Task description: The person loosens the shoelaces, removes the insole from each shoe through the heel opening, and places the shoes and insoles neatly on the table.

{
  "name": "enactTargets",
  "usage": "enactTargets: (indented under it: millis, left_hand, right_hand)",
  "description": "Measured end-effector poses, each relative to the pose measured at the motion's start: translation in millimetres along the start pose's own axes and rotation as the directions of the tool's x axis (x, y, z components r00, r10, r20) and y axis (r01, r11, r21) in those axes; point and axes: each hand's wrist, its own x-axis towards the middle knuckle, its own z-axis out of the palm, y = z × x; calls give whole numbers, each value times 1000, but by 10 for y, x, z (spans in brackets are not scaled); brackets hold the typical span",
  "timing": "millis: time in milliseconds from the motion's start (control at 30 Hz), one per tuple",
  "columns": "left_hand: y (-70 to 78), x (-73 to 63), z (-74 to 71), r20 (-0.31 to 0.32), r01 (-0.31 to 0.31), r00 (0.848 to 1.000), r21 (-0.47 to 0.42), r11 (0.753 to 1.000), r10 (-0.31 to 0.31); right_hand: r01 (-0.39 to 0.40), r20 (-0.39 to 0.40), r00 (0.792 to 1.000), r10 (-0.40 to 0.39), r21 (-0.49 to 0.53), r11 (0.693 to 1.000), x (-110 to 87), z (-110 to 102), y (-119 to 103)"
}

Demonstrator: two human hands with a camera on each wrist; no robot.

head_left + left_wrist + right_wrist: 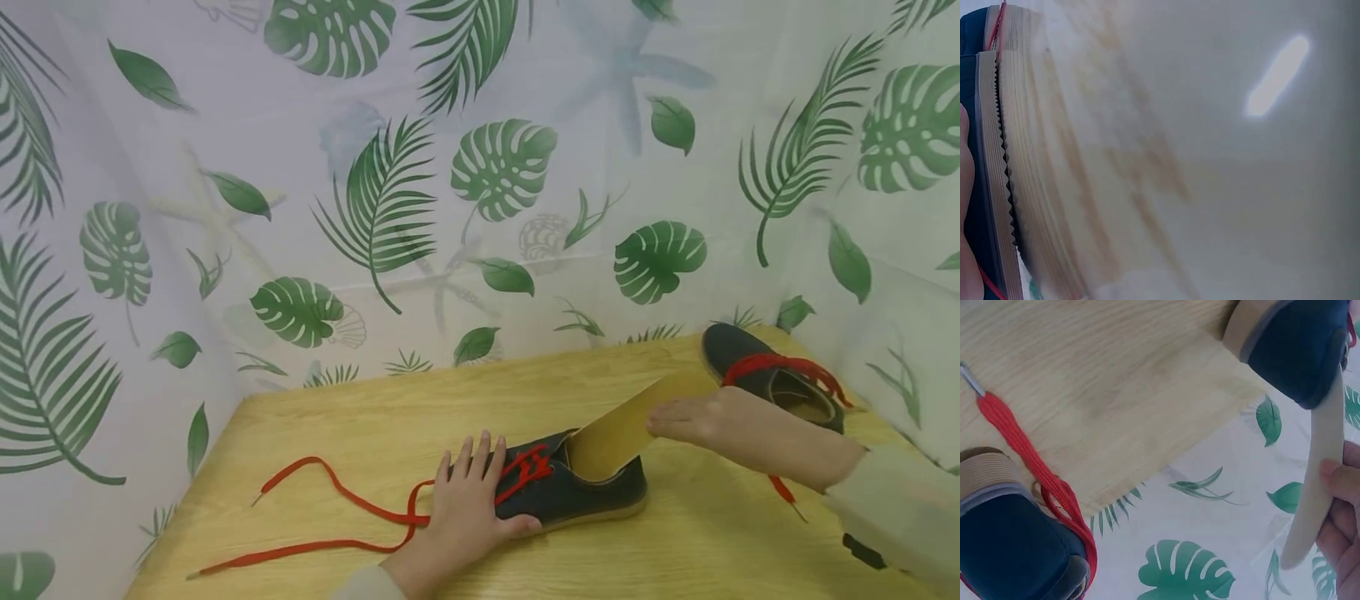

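Observation:
A dark blue lace-up shoe [607, 498] lies on the table with its toe to the left and its heel to the right. My left hand [468, 510] rests over its toe and front, fingers straight and spread, thumb along the near side. A tan insole [617, 425] slants up out of the shoe's opening, its lower end hidden inside. With thumb and fingers, my right hand [720, 423] pinches the insole near its raised end; the right wrist view shows this grip on the insole [1324, 475] behind the shoe's heel [1297, 350].
A second dark blue shoe [738, 350] with red laces stands at the back right, partly behind my right forearm. Loose red laces [315, 546] trail left across the wooden table [360, 425]. A leaf-patterned white cloth [525, 275] hangs behind the table and at both sides.

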Motion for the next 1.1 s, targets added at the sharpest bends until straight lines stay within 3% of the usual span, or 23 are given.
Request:
enactTargets:
  millis: [333, 500, 733, 900, 1100]
  left_hand:
    - [-11, -8, 10, -37, -17, 999, 11, 1000, 17]
    - [-10, 6, 5, -51, -22, 998, 12, 1000, 23]
    - [2, 11, -3, -65, -14, 998, 6, 1000, 15]
    - [22, -10, 9, -57, -10, 998, -19, 1000, 9]
    - [11, 4, 3, -51, -12, 999, 22, 1000, 13]
  right_hand:
    - [89, -121, 986, -119, -230, 969, 206, 291, -150]
    - [142, -84, 981, -172, -286, 948, 283, 337, -244]
    - [152, -78, 982, -172, -218, 964, 276, 310, -205]
    - [114, -78, 989, -125, -124, 986, 215, 247, -136]
    - [85, -67, 994, -90, -80, 993, 106, 144, -80]
